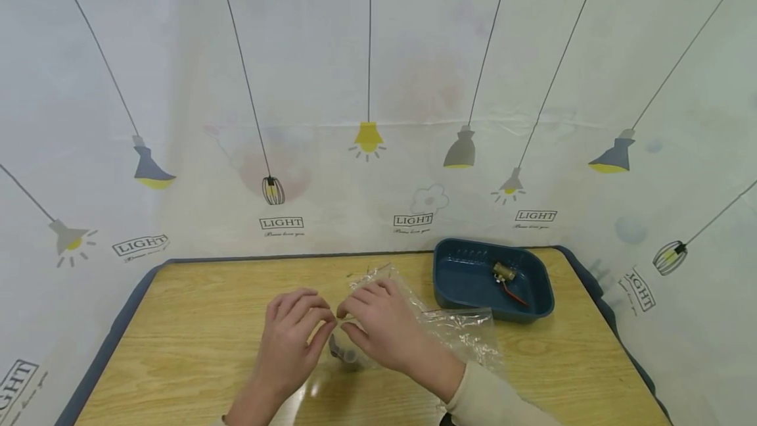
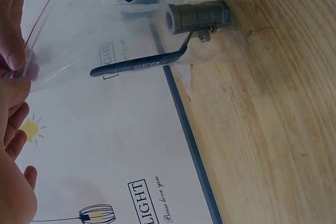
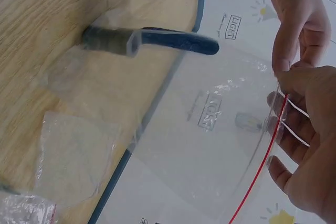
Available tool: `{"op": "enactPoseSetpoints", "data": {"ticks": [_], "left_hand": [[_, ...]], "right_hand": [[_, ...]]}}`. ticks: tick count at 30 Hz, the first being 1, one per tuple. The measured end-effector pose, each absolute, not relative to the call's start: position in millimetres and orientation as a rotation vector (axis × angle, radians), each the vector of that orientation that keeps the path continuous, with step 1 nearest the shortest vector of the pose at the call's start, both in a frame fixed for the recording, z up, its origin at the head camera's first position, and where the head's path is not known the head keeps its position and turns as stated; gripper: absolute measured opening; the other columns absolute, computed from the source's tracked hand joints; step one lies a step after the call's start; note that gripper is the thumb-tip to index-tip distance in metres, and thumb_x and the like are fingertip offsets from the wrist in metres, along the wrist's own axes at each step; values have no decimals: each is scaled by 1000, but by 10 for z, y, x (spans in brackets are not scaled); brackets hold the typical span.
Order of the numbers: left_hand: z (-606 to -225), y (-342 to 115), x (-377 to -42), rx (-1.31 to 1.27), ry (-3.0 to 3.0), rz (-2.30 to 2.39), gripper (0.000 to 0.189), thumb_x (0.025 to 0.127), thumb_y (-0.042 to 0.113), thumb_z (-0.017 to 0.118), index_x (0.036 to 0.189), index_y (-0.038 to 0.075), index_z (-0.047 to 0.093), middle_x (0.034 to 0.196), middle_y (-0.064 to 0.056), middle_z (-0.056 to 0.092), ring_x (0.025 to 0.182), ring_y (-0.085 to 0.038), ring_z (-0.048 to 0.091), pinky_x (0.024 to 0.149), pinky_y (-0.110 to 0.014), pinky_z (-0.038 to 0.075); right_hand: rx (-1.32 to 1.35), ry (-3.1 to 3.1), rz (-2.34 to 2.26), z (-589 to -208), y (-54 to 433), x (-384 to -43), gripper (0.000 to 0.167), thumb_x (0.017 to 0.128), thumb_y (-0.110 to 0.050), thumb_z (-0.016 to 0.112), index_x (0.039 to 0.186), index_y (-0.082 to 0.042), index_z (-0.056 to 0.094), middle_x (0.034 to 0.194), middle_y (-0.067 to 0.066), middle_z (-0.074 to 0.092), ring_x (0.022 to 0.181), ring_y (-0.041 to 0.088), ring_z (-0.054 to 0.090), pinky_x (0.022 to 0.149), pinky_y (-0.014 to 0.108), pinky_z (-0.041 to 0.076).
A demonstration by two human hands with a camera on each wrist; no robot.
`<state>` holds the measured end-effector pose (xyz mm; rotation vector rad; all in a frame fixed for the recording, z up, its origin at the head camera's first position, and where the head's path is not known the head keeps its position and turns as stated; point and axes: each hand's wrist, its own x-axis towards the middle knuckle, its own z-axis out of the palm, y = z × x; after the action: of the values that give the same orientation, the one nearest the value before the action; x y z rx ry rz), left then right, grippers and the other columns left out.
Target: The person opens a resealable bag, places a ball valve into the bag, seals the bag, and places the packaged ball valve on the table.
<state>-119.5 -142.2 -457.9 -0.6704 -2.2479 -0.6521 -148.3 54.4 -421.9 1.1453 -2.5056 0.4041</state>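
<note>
The ball valve (image 2: 198, 17) sits inside the clear zip bag (image 3: 210, 148), below the left hand (image 1: 294, 332) and right hand (image 1: 384, 324). Working the red zip line (image 3: 258, 166) appears to be the step in hand; its edge should be held taut and pinched progressively along its length. Both hands are close together at this edge, thumbs and fingertips pinching it, backs turned upward.
</note>
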Motion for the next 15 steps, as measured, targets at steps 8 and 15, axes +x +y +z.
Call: {"op": "enactPoseSetpoints", "data": {"ticks": [8,15], "left_hand": [[-4584,-1405,-1201,-682,-2221,-623,7,81,22,74,80,17,69,92,4,68,107,-22,58,95,-42,36],[-4584,-1408,-1195,-672,-2221,-611,7,80,22,75,79,17,70,90,4,69,107,-22,59,95,-42,35]], "right_hand": [[1114,-2521,407,-4230,484,-1494,5,88,-31,71,90,-28,67,93,-14,68,101,9,62,93,33,44],[1114,-2567,391,-4228,469,-1501,4,89,-30,69,91,-27,68,93,-14,69,100,9,62,93,32,43]]}}
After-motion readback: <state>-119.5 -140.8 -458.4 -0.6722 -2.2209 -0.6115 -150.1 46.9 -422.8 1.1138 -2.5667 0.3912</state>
